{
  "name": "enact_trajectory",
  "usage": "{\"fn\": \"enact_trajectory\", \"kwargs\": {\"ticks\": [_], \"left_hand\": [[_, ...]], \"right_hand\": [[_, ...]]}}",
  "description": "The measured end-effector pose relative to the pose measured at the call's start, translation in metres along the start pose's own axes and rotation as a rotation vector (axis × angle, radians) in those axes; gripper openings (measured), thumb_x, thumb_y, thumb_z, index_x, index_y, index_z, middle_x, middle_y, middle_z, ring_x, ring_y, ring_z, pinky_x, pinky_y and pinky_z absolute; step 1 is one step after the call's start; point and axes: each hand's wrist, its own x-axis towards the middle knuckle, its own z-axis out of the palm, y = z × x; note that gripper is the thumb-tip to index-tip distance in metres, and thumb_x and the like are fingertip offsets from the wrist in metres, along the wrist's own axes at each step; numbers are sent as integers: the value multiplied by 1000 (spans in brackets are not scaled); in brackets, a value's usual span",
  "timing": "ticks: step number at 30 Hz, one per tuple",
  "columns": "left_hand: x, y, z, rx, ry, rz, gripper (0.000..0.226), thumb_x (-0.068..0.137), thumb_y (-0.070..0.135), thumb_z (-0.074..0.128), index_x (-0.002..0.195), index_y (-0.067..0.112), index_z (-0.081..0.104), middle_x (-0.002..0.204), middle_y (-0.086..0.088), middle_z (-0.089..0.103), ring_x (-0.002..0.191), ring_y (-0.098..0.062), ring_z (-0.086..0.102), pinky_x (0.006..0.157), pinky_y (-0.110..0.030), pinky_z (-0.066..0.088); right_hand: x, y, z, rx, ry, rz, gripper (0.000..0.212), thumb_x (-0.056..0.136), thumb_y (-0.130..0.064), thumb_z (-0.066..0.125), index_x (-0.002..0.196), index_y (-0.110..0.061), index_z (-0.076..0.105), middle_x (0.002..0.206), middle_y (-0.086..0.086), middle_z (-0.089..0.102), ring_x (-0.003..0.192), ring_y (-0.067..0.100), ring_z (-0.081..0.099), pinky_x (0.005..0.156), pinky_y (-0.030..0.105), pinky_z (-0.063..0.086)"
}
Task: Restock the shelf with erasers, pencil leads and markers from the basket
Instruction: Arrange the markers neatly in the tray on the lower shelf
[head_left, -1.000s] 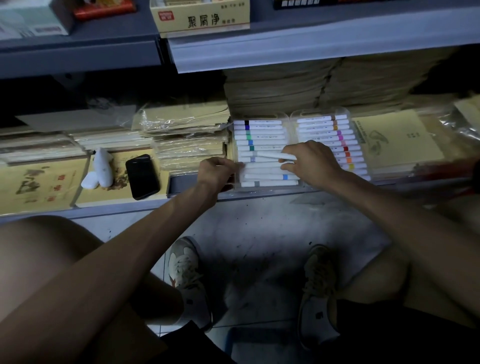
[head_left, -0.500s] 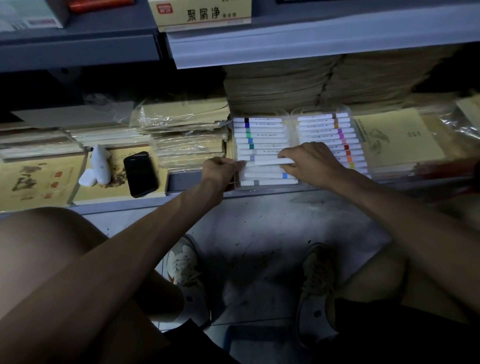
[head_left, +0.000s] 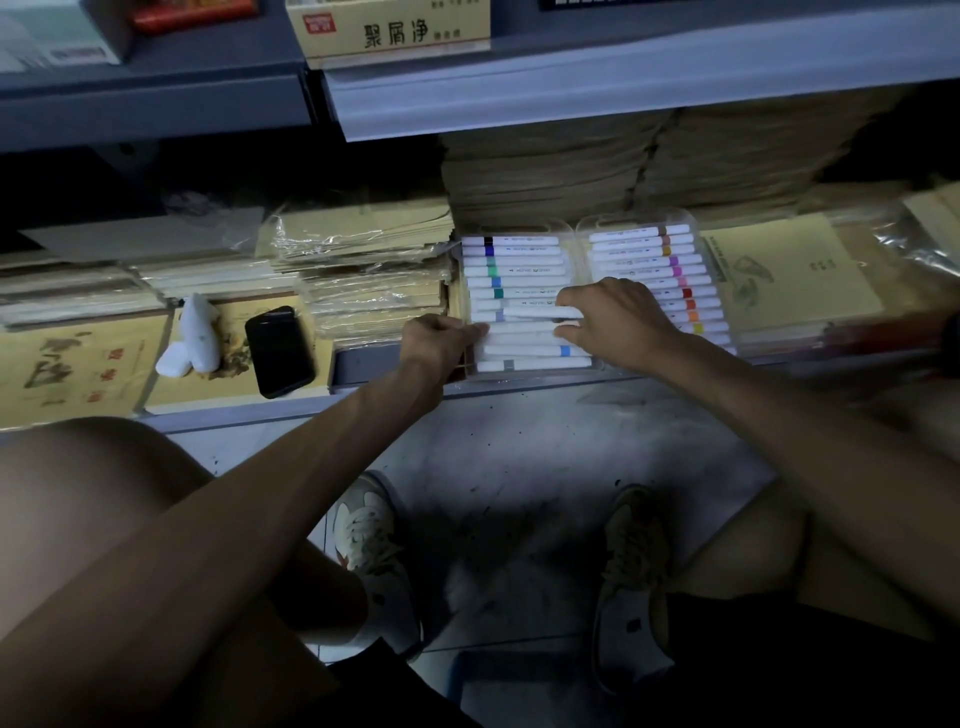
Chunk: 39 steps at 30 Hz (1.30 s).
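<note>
Levels the marker (head_left: 543, 312), tilted a second ago, into the case (head_left: 514, 227) gap, right hand (head_left: 618, 322) fingers pinching its end, left hand (head_left: 436, 343) fingers curled on the case edge.

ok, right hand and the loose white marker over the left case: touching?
Touching. The head view shows the right hand pinching the white marker by its end, above the row in the left case.

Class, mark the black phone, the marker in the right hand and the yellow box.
black phone (head_left: 279, 351): head view, screen centre.
marker (head_left: 535, 312): head view, white barrel.
yellow box (head_left: 395, 31): head view, front face.
</note>
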Motion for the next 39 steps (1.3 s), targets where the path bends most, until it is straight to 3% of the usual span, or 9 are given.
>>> {"fn": "enact_trajectory", "kwargs": {"ticks": [4, 6, 8, 12, 16, 21, 27, 33, 39], "left_hand": [[-3, 1, -1, 35, 28, 51, 23, 86, 15, 83, 98, 6, 65, 98, -18, 77, 79, -30, 75, 71, -47, 66], [-2, 0, -5, 96, 73, 111, 21, 89, 18, 79, 100, 5, 67, 86, -13, 75, 63, -16, 70, 60, -37, 65], [-5, 0, -10, 172, 133, 182, 18, 93, 17, 74, 103, 4, 67, 77, -5, 70, 49, -6, 63, 42, -19, 49], [-9, 6, -20, 301, 200, 392, 11, 93, 19, 67, 98, 11, 73, 85, 1, 74, 69, -11, 66, 59, -24, 53], [-28, 20, -15, 160, -56, 353, 17, 102, 12, 58, 107, 4, 73, 77, -6, 69, 57, -15, 63, 52, -26, 51], [-35, 24, -12, -49, -222, 193, 11, 99, 9, 66, 101, -1, 71, 71, -7, 71, 52, -14, 65, 50, -24, 53], [-23, 25, -18, 82, -149, 234, 10, 97, 3, 67, 92, 6, 75, 76, -7, 71, 64, -19, 63, 60, -31, 56], [-23, 24, -13, 115, -109, 224, 15, 95, 5, 70, 82, 9, 74, 68, -8, 67, 56, -16, 59, 58, -30, 52], [-26, 22, -10, 121, -77, 163, 19, 88, 18, 82, 85, 0, 76, 64, -4, 69, 49, -12, 58, 53, -29, 48]], "right_hand": [[-3, -8, -6, 202, -3, 35, 19, 99, -40, 55, 93, -24, 62, 71, -6, 61, 62, 17, 58, 59, 33, 44], [0, -18, -3, 389, 8, 88, 20, 101, -36, 54, 91, -22, 62, 84, -5, 54, 72, 18, 56, 65, 35, 43], [6, -30, -3, 539, 29, 178, 22, 98, -33, 63, 94, -13, 72, 98, -1, 45, 88, 15, 51, 75, 24, 43], [12, -46, -23, 948, -15, 319, 23, 96, -27, 68, 99, -6, 77, 82, 1, 55, 72, 11, 51, 63, 18, 42], [13, -46, -29, 1273, -43, 372, 8, 95, -16, 69, 95, -9, 66, 75, 6, 64, 68, 18, 59, 61, 28, 42], [10, -45, -25, 1366, -99, 439, 37, 89, -15, 78, 118, 4, 65, 103, 16, 77, 94, 27, 76, 76, 30, 53], [9, -25, -18, 1204, -65, 481, 30, 82, -17, 84, 108, -10, 72, 91, 7, 77, 83, 18, 74, 67, 27, 54], [-2, -20, -3, 468, 28, 66, 16, 82, -26, 84, 94, -22, 74, 84, -10, 73, 81, 4, 68, 78, 34, 58], [-5, -23, 4, 93, 89, -123, 20, 91, -24, 72, 109, -17, 73, 103, 0, 70, 94, 22, 65, 78, 36, 52]]}}
